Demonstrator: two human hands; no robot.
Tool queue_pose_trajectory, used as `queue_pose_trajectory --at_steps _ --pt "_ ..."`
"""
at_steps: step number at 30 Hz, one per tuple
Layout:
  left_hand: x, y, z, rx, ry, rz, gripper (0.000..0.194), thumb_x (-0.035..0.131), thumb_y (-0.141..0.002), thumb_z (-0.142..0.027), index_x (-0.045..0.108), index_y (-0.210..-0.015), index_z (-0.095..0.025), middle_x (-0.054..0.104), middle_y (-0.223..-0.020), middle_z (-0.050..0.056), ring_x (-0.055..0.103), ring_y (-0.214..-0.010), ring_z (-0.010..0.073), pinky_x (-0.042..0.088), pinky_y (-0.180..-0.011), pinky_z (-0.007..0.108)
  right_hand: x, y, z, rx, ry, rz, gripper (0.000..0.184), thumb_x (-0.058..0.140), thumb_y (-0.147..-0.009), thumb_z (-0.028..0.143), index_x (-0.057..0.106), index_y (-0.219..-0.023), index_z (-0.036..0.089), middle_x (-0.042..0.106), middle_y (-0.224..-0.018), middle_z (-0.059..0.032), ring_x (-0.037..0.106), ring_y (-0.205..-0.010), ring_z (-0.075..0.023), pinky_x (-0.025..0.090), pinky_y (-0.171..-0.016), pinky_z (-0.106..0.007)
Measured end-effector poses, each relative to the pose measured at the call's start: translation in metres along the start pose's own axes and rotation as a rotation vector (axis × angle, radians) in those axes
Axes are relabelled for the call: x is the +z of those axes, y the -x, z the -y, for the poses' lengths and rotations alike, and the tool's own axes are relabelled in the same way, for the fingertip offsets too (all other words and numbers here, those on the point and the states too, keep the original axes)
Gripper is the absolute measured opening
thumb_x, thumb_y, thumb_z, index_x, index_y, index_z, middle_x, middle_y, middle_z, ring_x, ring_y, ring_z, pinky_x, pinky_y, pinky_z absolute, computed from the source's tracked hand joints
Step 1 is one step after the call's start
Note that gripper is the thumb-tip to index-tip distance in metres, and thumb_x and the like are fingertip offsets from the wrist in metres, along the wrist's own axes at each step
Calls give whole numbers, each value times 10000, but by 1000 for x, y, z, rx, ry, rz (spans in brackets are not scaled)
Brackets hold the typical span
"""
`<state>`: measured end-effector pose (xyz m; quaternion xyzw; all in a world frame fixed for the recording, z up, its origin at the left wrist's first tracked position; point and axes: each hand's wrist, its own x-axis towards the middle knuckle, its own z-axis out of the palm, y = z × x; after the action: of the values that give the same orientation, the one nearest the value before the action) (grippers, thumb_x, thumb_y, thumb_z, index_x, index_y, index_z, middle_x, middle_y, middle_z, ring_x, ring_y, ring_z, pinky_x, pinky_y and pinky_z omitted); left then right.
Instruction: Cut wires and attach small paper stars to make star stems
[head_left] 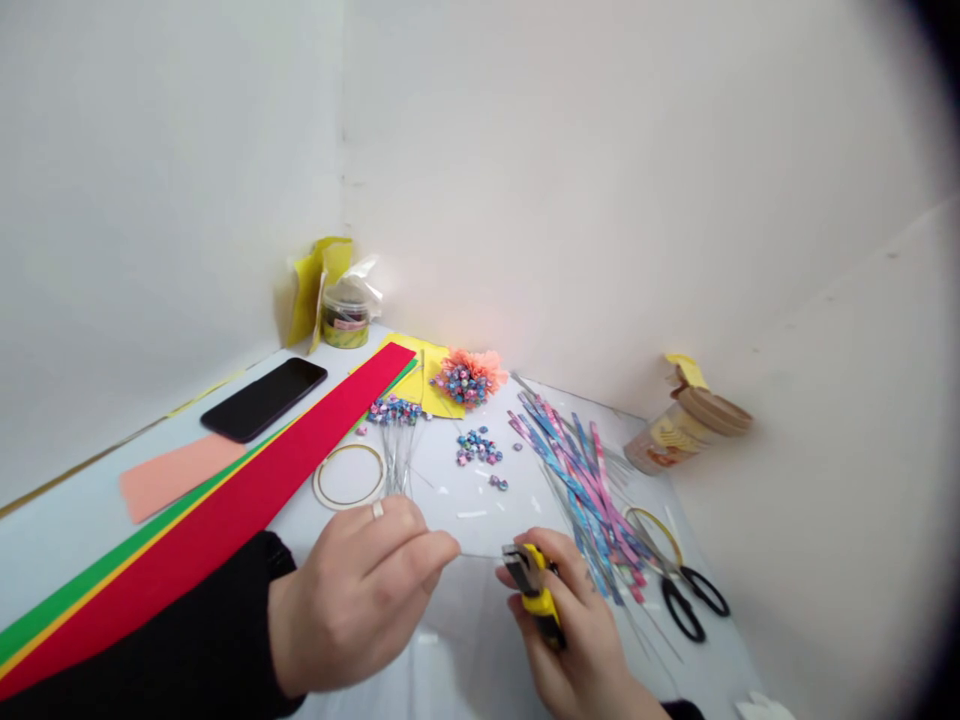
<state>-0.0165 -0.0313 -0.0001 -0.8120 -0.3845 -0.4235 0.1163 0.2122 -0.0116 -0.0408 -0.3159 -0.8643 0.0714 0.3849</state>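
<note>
My left hand (367,590), with a ring on one finger, is closed in a pinch on a thin wire (478,556). The wire runs rightward to the jaws of small pliers (534,580) with yellow and black handles. My right hand (577,620) is wrapped round those pliers. Just beyond the hands lie loose folded paper stars (478,447), blue and pink. A bunch of wire stems (397,455) tipped with similar stars (396,410) lies behind my left hand. To the right is a pile of patterned paper strips (577,480), blue and pink.
Long red paper (322,435) over green and yellow sheets crosses the left side. Near it are a black phone (264,398) and a tape roll (349,476). Behind stand a coral flower (480,372) and a jar (346,318). Scissors (694,600) and a tilted cup (682,432) are right.
</note>
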Motion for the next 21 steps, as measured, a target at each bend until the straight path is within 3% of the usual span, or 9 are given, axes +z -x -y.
queue_pose_trajectory --at_steps 15,18,21 --pt "3 0 3 -22 8 -29 204 487 -820 -46 591 -940 -174 619 -694 15 618 -676 147 486 -592 260 -6 -8 8 30 -131 60 236 451 -790 50 553 -934 205 564 -1025 -93 593 -966 -197 528 -783 -273" --pt "5 1 7 -42 17 -50 183 523 -818 -49 601 -936 -164 616 -689 22 603 -668 146 493 -594 259 -3 -7 3 108 -39 51 209 489 -805 120 564 -982 201 546 -1091 -106 569 -1049 -223 522 -829 -308" --pt "8 -1 10 -100 79 -85 181 545 -817 -55 619 -928 -178 625 -701 23 600 -677 140 514 -629 256 5 -2 -5 220 69 61 153 535 -788 136 570 -925 194 563 -1052 -106 592 -986 -230 534 -792 -333"
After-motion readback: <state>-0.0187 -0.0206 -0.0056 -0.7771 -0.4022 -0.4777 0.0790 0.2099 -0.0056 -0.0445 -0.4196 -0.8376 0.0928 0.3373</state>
